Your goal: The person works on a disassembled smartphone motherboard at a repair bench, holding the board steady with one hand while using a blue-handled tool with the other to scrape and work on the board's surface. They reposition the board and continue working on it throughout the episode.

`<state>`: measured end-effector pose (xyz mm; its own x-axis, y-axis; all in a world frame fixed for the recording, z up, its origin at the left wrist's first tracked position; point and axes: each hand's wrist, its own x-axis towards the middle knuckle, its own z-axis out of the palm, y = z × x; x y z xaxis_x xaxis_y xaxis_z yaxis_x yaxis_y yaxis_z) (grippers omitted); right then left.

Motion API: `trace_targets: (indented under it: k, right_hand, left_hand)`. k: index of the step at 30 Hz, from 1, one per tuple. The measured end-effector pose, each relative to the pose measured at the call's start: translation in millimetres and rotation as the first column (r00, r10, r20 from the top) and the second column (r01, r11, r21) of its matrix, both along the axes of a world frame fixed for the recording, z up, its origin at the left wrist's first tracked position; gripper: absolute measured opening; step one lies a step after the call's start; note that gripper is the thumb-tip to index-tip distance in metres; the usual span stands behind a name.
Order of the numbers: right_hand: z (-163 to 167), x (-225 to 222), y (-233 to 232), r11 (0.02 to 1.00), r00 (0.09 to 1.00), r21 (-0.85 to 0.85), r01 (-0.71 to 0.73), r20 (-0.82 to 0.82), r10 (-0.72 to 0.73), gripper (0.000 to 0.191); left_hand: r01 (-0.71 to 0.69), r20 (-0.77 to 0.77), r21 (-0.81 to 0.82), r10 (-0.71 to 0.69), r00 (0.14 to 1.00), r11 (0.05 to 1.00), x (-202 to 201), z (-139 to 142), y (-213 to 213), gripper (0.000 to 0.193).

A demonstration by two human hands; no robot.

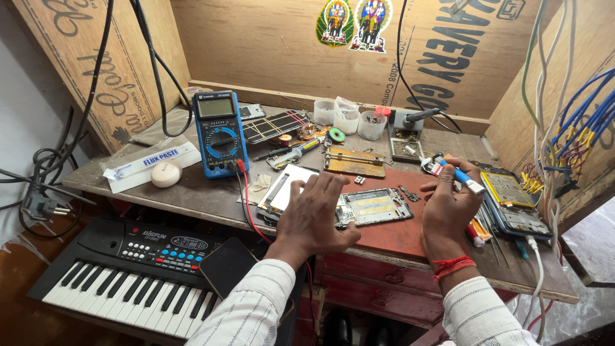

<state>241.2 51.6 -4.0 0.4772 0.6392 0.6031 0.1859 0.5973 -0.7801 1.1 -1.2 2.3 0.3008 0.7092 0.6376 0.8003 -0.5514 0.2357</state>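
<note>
My left hand [314,214] hovers with fingers spread just left of an opened phone frame [375,206] that lies on a red mat [397,234]. It holds nothing. A white phone back panel [285,187] lies under its fingertips. My right hand [448,202] is closed around a blue and white pen-shaped tool [462,177], tip pointing up and left, to the right of the phone frame. A red thread is tied around that wrist.
A blue multimeter [220,133] with red lead stands at the back left, by a white tube [150,163] and a round white puck [166,173]. Small cups [346,117], a soldering stand [405,131], another opened phone [512,205], hanging wires [576,128] and a keyboard [128,269] surround the bench.
</note>
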Motion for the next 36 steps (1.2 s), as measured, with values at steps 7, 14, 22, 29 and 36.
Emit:
trace_targets:
  k: [7, 14, 22, 29, 36]
  right_hand:
    - [2, -2, 0, 1.0, 1.0, 0.008, -0.007, -0.01, 0.007, 0.009]
    - [-3, -1, 2, 0.995, 0.985, 0.045, 0.095, 0.137, -0.1, 0.009]
    - [2, -21, -13, 0.885, 0.549, 0.112, 0.451, 0.747, -0.374, 0.011]
    - [4, -21, -15, 0.863, 0.515, -0.076, 0.499, 0.827, -0.226, 0.039]
    - [0, -17, -11, 0.879, 0.617, -0.132, 0.458, 0.759, -0.208, 0.04]
  left_hand:
    - [-0.019, -0.061, -0.042, 0.016, 0.998, 0.999, 0, -5, 4, 0.081]
    - [0.01, -0.015, 0.002, -0.01, 1.0, 1.0, 0, -5, 3, 0.078]
    - [0.03, 0.022, 0.078, -0.031, 0.999, 0.996, 0, -5, 1, 0.07]
    - [0.035, 0.024, 0.063, -0.036, 0.999, 0.997, 0, -4, 0, 0.07]
    - [0.033, 0.022, 0.05, -0.034, 0.999, 0.998, -1, -4, 0, 0.07]
